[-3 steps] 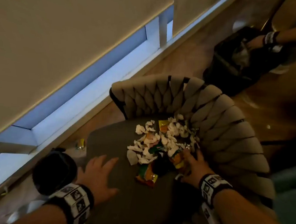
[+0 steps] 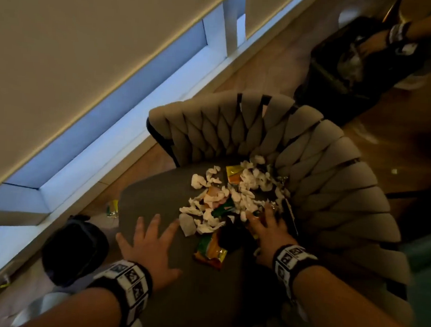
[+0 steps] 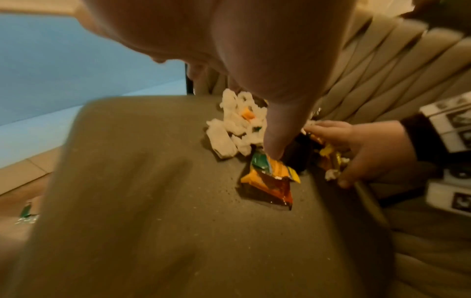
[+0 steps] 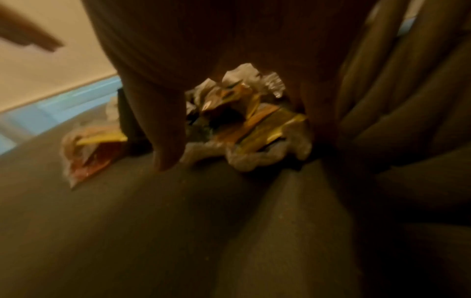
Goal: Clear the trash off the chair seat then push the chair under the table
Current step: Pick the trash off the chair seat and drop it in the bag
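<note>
A grey chair seat with a woven backrest carries a pile of trash: white tissue scraps and coloured wrappers. An orange-green wrapper lies nearest me. My right hand rests on the right side of the pile. Its thumb and fingers curl round crumpled foil wrappers. My left hand is over the bare seat just left of the pile, with its fingers spread and nothing in them. One of its fingertips is close to the orange-green wrapper.
A black trash bin stands on the wooden floor beyond the chair, with another person's hand at it. A dark round object and a loose wrapper lie on the floor to the left, by the window wall.
My left hand has edged slightly forward toward the pile. My right hand stays on the wrappers.
</note>
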Demonstrator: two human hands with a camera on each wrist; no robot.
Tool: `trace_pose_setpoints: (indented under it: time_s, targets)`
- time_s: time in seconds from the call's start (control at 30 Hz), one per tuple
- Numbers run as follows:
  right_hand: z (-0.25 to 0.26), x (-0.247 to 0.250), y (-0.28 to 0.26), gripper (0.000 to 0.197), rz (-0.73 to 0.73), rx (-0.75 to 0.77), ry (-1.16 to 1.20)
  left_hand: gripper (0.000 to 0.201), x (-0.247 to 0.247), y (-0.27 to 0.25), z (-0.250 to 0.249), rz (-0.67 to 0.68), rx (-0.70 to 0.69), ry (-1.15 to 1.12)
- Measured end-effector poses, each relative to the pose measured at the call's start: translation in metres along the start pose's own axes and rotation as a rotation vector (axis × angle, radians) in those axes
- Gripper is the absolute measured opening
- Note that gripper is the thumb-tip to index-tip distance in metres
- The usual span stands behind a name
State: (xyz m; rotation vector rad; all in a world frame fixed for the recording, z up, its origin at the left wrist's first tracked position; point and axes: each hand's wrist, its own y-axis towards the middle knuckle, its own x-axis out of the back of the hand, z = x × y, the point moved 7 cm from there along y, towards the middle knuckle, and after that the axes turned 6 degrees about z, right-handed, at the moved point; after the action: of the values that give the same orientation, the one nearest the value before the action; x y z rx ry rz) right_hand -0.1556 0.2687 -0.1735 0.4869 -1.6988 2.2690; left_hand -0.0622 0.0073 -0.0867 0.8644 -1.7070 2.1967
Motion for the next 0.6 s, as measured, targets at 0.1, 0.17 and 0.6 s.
trace_pose_setpoints:
  time_s: [0.1, 0.17, 0.6]
  targets:
    - [0.011, -0.006, 0.018, 0.107, -0.005, -0.041, -0.073, 0.122, -0.006, 0.03, -0.027, -0.018, -0.002, -0.058]
    - [0.007, -0.004, 0.024, 0.096, -0.052, -0.057, -0.075, 0.127, -0.01, 0.048, -0.045, -0.033, -0.064, -0.081]
    - [-0.001, 0.002, 0.014, 0.053, -0.051, -0.049, 0.118, 0.049, -0.038, 0.09, -0.096, -0.014, -0.301, -0.047]
